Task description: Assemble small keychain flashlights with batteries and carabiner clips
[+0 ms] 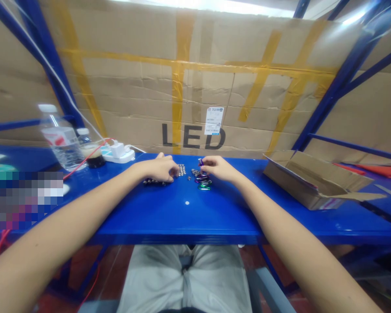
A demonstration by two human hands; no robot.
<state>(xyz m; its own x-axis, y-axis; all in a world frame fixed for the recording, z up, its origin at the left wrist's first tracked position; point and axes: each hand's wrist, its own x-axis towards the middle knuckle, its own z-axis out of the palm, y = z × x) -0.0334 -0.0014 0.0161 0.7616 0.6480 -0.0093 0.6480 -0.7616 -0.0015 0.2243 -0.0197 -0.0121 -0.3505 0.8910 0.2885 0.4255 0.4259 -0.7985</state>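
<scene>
My right hand (216, 168) pinches a small purple carabiner (200, 162) between thumb and fingers, just above the table. Under and beside it lies a loose pile of coloured carabiners (204, 183), purple and green, with small silvery metal pieces (194, 172) at its far left. My left hand (164, 168) is low over the table with its fingers curled together; whatever is in them is hidden. Right by its fingertips are rows of small shiny metal pieces (182, 169). A dark row of similar pieces (154, 182) shows partly beneath the left hand.
An open cardboard box (313, 182) stands on the blue table (182, 221) at the right. To the left are a water bottle (61, 141), a smaller bottle of dark liquid (93, 152) and a white power strip (119, 153) with cables. A large taped carton (143, 100) walls off the back.
</scene>
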